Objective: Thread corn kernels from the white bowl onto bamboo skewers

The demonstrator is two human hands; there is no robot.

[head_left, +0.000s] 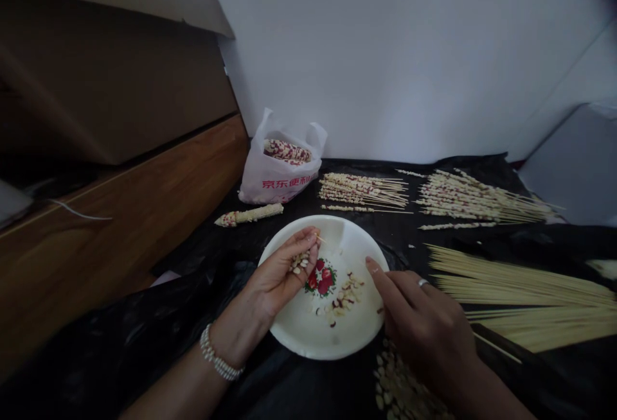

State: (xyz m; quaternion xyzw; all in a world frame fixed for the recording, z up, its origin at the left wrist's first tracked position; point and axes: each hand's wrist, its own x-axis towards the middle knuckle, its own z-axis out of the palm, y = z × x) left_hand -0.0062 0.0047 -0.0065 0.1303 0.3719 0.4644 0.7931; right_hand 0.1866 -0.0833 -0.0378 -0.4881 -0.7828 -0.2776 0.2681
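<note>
My left hand (289, 266) is over the bowl, its fingers curled around several pale corn kernels (299, 262). A thin stick tip (321, 238) shows at its thumb and fingertips. My right hand (424, 317), with a ring, is closed at the bowl's right rim, its index finger pointing left. A bamboo skewer (499, 347) sticks out behind it, in line with the tip at my left fingers; its middle is hard to make out. The white bowl (299, 333) holds loose pale and dark red kernels (344, 298) and has a red printed pattern inside.
A white plastic bag (250, 179) holds speckled corn cobs (288, 150); a partly stripped cob (250, 214) lies before it. Kernel-threaded skewers (357, 190) and another such pile (457, 195) lie behind. Bare skewers (520, 279) lie right, loose kernels (400, 385) below my right hand.
</note>
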